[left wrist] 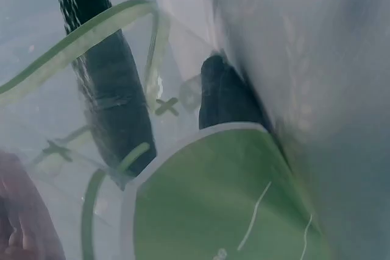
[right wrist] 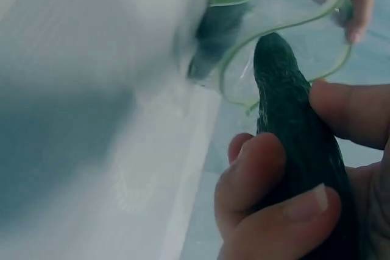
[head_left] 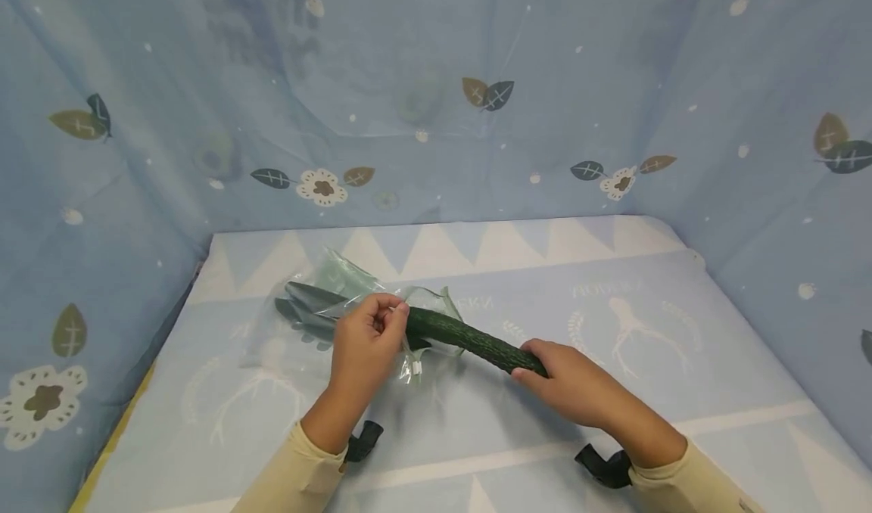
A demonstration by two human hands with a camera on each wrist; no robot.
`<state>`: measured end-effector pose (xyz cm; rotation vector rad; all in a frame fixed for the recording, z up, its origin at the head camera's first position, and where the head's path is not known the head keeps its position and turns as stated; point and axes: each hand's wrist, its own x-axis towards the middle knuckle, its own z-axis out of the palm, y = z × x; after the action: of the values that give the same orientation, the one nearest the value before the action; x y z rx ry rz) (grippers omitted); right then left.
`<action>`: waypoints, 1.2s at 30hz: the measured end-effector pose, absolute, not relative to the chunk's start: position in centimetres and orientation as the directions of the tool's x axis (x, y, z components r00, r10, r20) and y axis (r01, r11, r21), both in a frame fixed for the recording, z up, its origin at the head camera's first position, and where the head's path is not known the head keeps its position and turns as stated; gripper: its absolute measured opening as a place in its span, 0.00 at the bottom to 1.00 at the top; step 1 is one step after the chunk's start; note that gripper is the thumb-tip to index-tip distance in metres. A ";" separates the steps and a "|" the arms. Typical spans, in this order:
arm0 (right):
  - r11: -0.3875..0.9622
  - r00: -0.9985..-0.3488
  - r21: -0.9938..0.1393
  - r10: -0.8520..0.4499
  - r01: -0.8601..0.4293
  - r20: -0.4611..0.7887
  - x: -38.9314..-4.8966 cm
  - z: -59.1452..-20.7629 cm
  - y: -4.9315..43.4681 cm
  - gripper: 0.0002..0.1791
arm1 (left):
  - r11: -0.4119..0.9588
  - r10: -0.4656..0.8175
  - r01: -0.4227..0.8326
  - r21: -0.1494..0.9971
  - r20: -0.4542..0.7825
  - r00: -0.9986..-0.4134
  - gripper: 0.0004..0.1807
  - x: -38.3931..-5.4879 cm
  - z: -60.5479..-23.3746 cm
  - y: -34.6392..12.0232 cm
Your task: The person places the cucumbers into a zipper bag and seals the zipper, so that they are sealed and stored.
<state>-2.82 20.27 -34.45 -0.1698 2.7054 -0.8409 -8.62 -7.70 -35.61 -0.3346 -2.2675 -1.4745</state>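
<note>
Head: we see the left hand [head_left: 362, 346] pinch a clear, green-trimmed plastic bag [head_left: 346, 277] toward the table's [head_left: 490, 437] far-left corner, the right hand [head_left: 572, 383] grip a long dark-green cucumber [head_left: 477, 340]. Left wrist: its tip shows through the bag. Right wrist: fingers [right wrist: 253, 168] curl closely round it.

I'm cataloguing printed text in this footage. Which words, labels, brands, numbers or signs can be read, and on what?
"ERN", apparently: faint lettering on the pale-blue and white patterned cloth.
"x": green cross marks on the clear plastic bag with green print.
Other lettering on the cloth: too faint to read.
No readable brands or numbers.
</note>
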 end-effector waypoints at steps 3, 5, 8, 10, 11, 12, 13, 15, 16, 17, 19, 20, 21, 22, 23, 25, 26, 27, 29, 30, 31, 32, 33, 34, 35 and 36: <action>0.798 -0.935 -0.602 -0.215 -0.002 -0.282 -2.1 -34.5 19.9 0.23 | 0.399 -0.042 0.407 0.822 0.460 -0.887 0.03 -8.4 -35.6 -7.8; 0.787 -0.927 -0.616 -0.230 0.002 -0.296 -1.9 -34.8 19.4 0.21 | 0.394 -0.041 0.403 0.826 0.454 -0.890 0.03 -8.1 -35.6 -7.8; 0.792 -0.930 -0.610 -0.218 0.009 -0.296 -2.3 -35.3 18.3 0.23 | 0.376 0.000 0.411 0.830 0.444 -0.896 0.02 -7.6 -35.7 -7.8; 0.806 -0.945 -0.591 -0.183 0.013 -0.271 -2.9 -35.7 17.6 0.24 | 0.359 0.048 0.423 0.832 0.436 -0.899 0.02 -7.4 -35.9 -7.6; 0.814 -0.953 -0.581 -0.166 0.012 -0.252 -3.3 -35.8 17.2 0.24 | 0.347 0.073 0.428 0.835 0.431 -0.899 0.02 -7.3 -35.9 -7.6; 0.819 -0.961 -0.573 -0.152 0.007 -0.230 -3.7 -35.9 16.9 0.23 | 0.336 0.099 0.431 0.837 0.424 -0.900 0.02 -7.3 -36.0 -7.5; 0.824 -0.969 -0.567 -0.142 -0.001 -0.205 -4.1 -36.0 16.5 0.21 | 0.328 0.122 0.436 0.838 0.420 -0.899 0.02 -7.3 -36.1 -7.4; 0.832 -0.980 -0.554 -0.132 -0.027 -0.150 -4.9 -36.2 15.8 0.18 | 0.331 0.142 0.438 0.836 0.414 -0.899 0.02 -7.2 -36.3 -7.3; 0.835 -0.983 -0.549 -0.134 -0.042 -0.129 -5.3 -36.3 15.4 0.17 | 0.333 0.137 0.434 0.837 0.412 -0.901 0.02 -7.1 -36.4 -7.2; 0.840 -0.984 -0.539 -0.138 -0.055 -0.114 -5.6 -36.3 15.0 0.18 | 0.338 0.125 0.428 0.838 0.411 -0.903 0.03 -7.1 -36.5 -7.2; 0.851 -0.984 -0.518 -0.152 -0.083 -0.093 -5.9 -36.3 14.4 0.19 | 0.352 0.083 0.420 0.837 0.419 -0.904 0.03 -7.1 -36.6 -7.3; 0.857 -0.983 -0.507 -0.161 -0.095 -0.088 -6.0 -36.3 14.1 0.20 | 0.359 0.058 0.417 0.835 0.426 -0.903 0.04 -7.1 -36.6 -7.3; 0.862 -0.982 -0.496 -0.168 -0.103 -0.089 -5.9 -36.2 13.9 0.20 | 0.363 0.035 0.419 0.832 0.437 -0.899 0.04 -7.1 -36.6 -7.4; 0.868 -0.981 -0.485 -0.173 -0.107 -0.093 -5.8 -36.1 13.7 0.20 | 0.366 0.016 0.423 0.829 0.448 -0.894 0.04 -7.1 -36.6 -7.4; 0.873 -0.979 -0.475 -0.176 -0.108 -0.101 -5.5 -36.1 13.7 0.19 | 0.370 0.003 0.431 0.823 0.463 -0.886 0.04 -7.2 -36.7 -7.4; 0.880 -0.976 -0.464 -0.179 -0.103 -0.122 -4.8 -35.8 13.7 0.17 | 0.377 -0.005 0.458 0.805 0.496 -0.868 0.03 -7.2 -36.9 -7.3; 0.880 -0.974 -0.464 -0.183 -0.103 -0.132 -4.5 -35.7 13.7 0.17 | 0.371 0.000 0.476 0.797 0.513 -0.859 0.02 -7.2 -36.9 -7.3; 0.878 -0.972 -0.467 -0.189 -0.104 -0.139 -4.2 -35.6 13.6 0.16 | 0.363 0.012 0.495 0.789 0.528 -0.849 0.01 -7.2 -37.0 -7.2; 0.873 -0.968 -0.474 -0.205 -0.114 -0.144 -4.0 -35.4 13.4 0.17 | 0.346 0.045 0.540 0.767 0.562 -0.826 0.01 -7.1 -37.1 -7.1; 0.868 -0.968 -0.482 -0.212 -0.122 -0.137 -4.0 -35.4 13.2 0.17 | 0.337 0.066 0.559 0.758 0.573 -0.817 0.01 -7.0 -37.1 -7.1; 0.863 -0.968 -0.490 -0.217 -0.128 -0.129 -4.3 -35.5 12.9 0.18 | 0.327 0.087 0.579 0.747 0.586 -0.806 0.01 -7.0 -37.2 -7.0; 0.859 -0.968 -0.495 -0.219 -0.133 -0.120 -4.6 -35.5 12.6 0.19 | 0.320 0.110 0.592 0.740 0.591 -0.799 0.01 -6.9 -37.2 -7.0; 0.855 -0.969 -0.500 -0.219 -0.135 -0.112 -5.1 -35.6 12.3 0.20 | 0.318 0.132 0.601 0.733 0.593 -0.794 0.02 -6.8 -37.2 -6.9; 0.850 -0.970 -0.509 -0.219 -0.136 -0.107 -5.6 -35.7 11.9 0.21 | 0.317 0.149 0.609 0.727 0.596 -0.789 0.03 -6.7 -37.3 -6.9; 0.846 -0.971 -0.514 -0.221 -0.141 -0.096 -6.1 -35.8 11.5 0.21 | 0.314 0.163 0.613 0.725 0.595 -0.787 0.03 -6.7 -37.3 -6.9; 0.839 -0.971 -0.523 -0.224 -0.148 -0.084 -6.6 -36.0 11.1 0.22 | 0.310 0.172 0.614 0.726 0.592 -0.787 0.03 -6.6 -37.4 -6.9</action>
<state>-6.64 11.11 -35.95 -0.2921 2.8757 -0.8007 -6.61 -6.87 -37.37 -0.6991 -2.1768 -1.4771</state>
